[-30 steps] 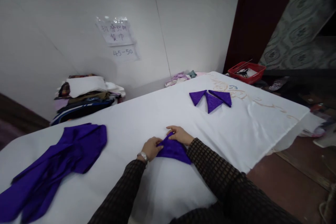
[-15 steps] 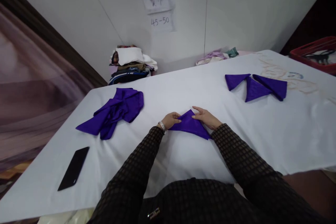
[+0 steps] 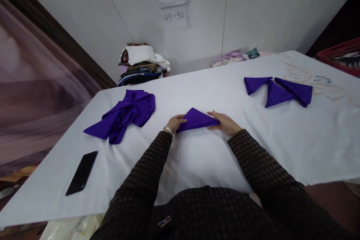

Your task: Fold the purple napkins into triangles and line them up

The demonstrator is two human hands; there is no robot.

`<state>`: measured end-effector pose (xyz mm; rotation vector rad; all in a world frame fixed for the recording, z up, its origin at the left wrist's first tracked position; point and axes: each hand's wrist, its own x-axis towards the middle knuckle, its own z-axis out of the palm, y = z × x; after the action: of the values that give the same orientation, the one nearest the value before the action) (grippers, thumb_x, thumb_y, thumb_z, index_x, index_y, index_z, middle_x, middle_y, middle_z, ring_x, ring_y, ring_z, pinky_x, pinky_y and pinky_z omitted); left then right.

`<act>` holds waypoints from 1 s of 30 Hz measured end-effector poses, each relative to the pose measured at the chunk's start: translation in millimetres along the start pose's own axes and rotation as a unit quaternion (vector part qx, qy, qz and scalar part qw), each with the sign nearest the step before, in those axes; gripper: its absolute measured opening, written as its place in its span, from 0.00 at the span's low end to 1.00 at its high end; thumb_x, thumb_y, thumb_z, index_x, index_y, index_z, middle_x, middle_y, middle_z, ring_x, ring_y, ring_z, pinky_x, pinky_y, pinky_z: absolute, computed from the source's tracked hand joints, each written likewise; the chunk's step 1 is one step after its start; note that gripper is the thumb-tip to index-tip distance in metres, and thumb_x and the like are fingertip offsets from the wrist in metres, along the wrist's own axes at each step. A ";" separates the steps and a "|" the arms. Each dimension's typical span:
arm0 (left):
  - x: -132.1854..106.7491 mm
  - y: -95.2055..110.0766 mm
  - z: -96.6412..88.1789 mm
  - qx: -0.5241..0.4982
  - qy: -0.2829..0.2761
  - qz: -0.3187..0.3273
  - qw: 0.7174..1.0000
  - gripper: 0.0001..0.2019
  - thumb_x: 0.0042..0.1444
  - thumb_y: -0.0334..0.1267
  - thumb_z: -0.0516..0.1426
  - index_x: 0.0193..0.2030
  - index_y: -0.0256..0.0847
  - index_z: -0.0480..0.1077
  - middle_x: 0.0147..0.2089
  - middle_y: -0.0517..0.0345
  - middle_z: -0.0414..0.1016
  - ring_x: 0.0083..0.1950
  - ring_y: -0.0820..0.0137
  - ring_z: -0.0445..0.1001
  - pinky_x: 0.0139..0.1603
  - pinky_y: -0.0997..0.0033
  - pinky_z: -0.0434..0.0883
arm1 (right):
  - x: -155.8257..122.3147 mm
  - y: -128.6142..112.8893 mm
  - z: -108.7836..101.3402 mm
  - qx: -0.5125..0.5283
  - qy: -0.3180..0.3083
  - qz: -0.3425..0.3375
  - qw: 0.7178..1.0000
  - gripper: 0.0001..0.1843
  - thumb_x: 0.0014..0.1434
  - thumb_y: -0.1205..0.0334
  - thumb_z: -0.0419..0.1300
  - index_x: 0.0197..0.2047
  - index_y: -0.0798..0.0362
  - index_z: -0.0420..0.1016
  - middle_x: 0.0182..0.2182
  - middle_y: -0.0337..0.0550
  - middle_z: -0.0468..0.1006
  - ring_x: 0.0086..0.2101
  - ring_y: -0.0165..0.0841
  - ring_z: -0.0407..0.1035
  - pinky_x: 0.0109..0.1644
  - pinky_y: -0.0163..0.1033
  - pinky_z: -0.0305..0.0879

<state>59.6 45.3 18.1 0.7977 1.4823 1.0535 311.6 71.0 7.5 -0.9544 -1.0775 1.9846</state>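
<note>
A purple cloth napkin, folded into a flat triangle with its peak pointing away from me, is between my hands over the white-covered table. My left hand grips its left corner, thumb on top and a bracelet at the wrist. On the other side my right hand pinches the right corner between thumb and fingers. Crumpled purple napkins lie in a loose heap to the left. Several folded purple triangles rest at the far right of the table.
A black phone lies at the left front. Stacked clothes and a smaller cloth pile sit along the wall. A red basket stands at the far right. Sheer curtain hangs on the left.
The napkin has been turned, its peak now further left. My right hand has moved from near the peak to the right corner. The view has shifted slightly.
</note>
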 end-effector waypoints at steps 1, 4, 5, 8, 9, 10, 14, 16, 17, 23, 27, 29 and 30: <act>-0.1 -0.9 -1.4 0.001 0.011 0.000 1.000 0.19 0.31 0.30 0.67 0.36 0.36 0.75 0.29 0.59 0.77 0.29 0.72 0.72 0.38 0.68 0.69 | -0.9 -2.1 -0.4 0.009 0.002 0.004 1.000 0.29 0.59 0.45 0.56 0.55 0.58 0.68 0.39 0.53 0.78 0.32 0.37 0.75 0.37 0.46 0.75; -1.1 -3.6 -6.2 0.006 0.043 0.001 0.999 0.20 0.30 0.28 0.67 0.36 0.37 0.75 0.26 0.63 0.75 0.27 0.75 0.70 0.38 0.71 0.68 | -2.7 -6.3 -1.7 0.026 0.007 0.008 1.000 0.29 0.61 0.44 0.52 0.56 0.59 0.65 0.39 0.54 0.78 0.29 0.36 0.75 0.38 0.47 0.75; -1.9 -4.4 -7.8 0.006 0.050 0.000 0.999 0.21 0.30 0.28 0.67 0.36 0.37 0.75 0.25 0.64 0.74 0.27 0.76 0.70 0.37 0.71 0.68 | -2.9 -6.8 -2.1 0.030 0.006 0.002 1.000 0.28 0.61 0.46 0.53 0.56 0.59 0.65 0.40 0.53 0.78 0.30 0.35 0.76 0.39 0.47 0.74; -6.0 -5.8 -11.0 -0.002 0.055 -0.012 0.998 0.22 0.32 0.28 0.66 0.40 0.37 0.74 0.26 0.63 0.75 0.27 0.74 0.71 0.36 0.71 0.69 | -2.3 -5.7 -3.2 0.034 -0.023 -0.024 0.999 0.24 0.57 0.57 0.61 0.55 0.57 0.66 0.40 0.49 0.78 0.34 0.35 0.76 0.44 0.47 0.73; -7.8 -5.9 -11.4 -0.007 0.052 -0.019 0.998 0.23 0.33 0.29 0.66 0.42 0.37 0.74 0.26 0.62 0.76 0.27 0.73 0.72 0.36 0.70 0.69 | -1.7 -4.7 -3.5 0.032 -0.033 -0.035 0.998 0.25 0.54 0.61 0.63 0.55 0.56 0.67 0.40 0.48 0.78 0.35 0.35 0.76 0.45 0.47 0.72; -9.8 -5.9 -11.6 -0.013 0.049 -0.027 0.998 0.23 0.34 0.29 0.66 0.42 0.37 0.73 0.27 0.61 0.76 0.27 0.73 0.72 0.35 0.70 0.69 | -1.0 -3.6 -3.7 0.028 -0.041 -0.046 0.998 0.27 0.51 0.64 0.65 0.55 0.56 0.67 0.39 0.46 0.79 0.37 0.34 0.75 0.47 0.46 0.72; -16.9 -5.7 -10.8 -0.041 0.036 -0.057 0.997 0.22 0.35 0.29 0.65 0.43 0.38 0.72 0.26 0.61 0.76 0.26 0.73 0.72 0.33 0.70 0.70 | 1.8 0.2 -3.3 -0.003 -0.046 -0.091 0.995 0.32 0.45 0.68 0.67 0.55 0.53 0.68 0.37 0.40 0.79 0.38 0.31 0.74 0.49 0.44 0.70; -19.3 -6.2 -10.2 -0.048 0.032 -0.064 0.996 0.22 0.36 0.29 0.65 0.42 0.38 0.72 0.25 0.62 0.75 0.25 0.73 0.72 0.31 0.71 0.69 | 2.3 0.6 -2.0 -0.028 -0.033 -0.110 0.993 0.32 0.45 0.68 0.67 0.55 0.53 0.69 0.36 0.39 0.79 0.36 0.30 0.73 0.48 0.44 0.70; -20.2 -6.6 -9.9 -0.050 0.031 -0.065 0.996 0.22 0.36 0.29 0.65 0.42 0.39 0.72 0.24 0.63 0.75 0.25 0.73 0.72 0.31 0.71 0.69 | 2.2 0.3 -1.1 -0.038 -0.024 -0.117 0.992 0.31 0.45 0.67 0.67 0.54 0.53 0.69 0.35 0.38 0.79 0.36 0.30 0.73 0.48 0.44 0.71; -24.1 -9.8 -7.7 -0.061 0.025 -0.066 0.996 0.22 0.36 0.28 0.65 0.43 0.38 0.71 0.25 0.63 0.76 0.26 0.73 0.73 0.32 0.71 0.71 | 4.2 -0.5 2.6 -0.058 0.040 -0.135 0.988 0.21 0.46 0.65 0.64 0.46 0.53 0.75 0.34 0.39 0.78 0.34 0.30 0.73 0.44 0.44 0.73; -30.3 -10.2 -3.2 -0.078 0.007 -0.066 0.995 0.23 0.36 0.27 0.64 0.44 0.38 0.71 0.27 0.62 0.77 0.28 0.72 0.74 0.34 0.70 0.72 | 8.0 1.4 2.9 -0.065 0.070 -0.147 0.984 0.16 0.46 0.65 0.62 0.42 0.54 0.75 0.32 0.39 0.78 0.32 0.30 0.73 0.40 0.42 0.73; -35.4 -9.9 0.3 -0.089 -0.009 -0.064 0.994 0.23 0.36 0.27 0.64 0.43 0.38 0.71 0.28 0.61 0.77 0.29 0.72 0.75 0.35 0.70 0.72 | 9.1 2.1 3.4 -0.066 0.088 -0.154 0.982 0.15 0.46 0.64 0.61 0.41 0.54 0.74 0.30 0.38 0.78 0.30 0.30 0.72 0.39 0.42 0.73; -38.4 -9.6 2.0 -0.094 -0.022 -0.063 0.993 0.22 0.36 0.27 0.64 0.43 0.38 0.71 0.29 0.60 0.78 0.30 0.71 0.75 0.36 0.69 0.72 | 9.4 2.3 3.7 -0.066 0.096 -0.160 0.980 0.15 0.46 0.64 0.61 0.40 0.54 0.73 0.29 0.38 0.77 0.29 0.30 0.72 0.38 0.42 0.73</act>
<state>69.1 7.3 23.9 0.5836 1.3564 1.0556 303.3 76.3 4.2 -0.9525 -1.1817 1.5461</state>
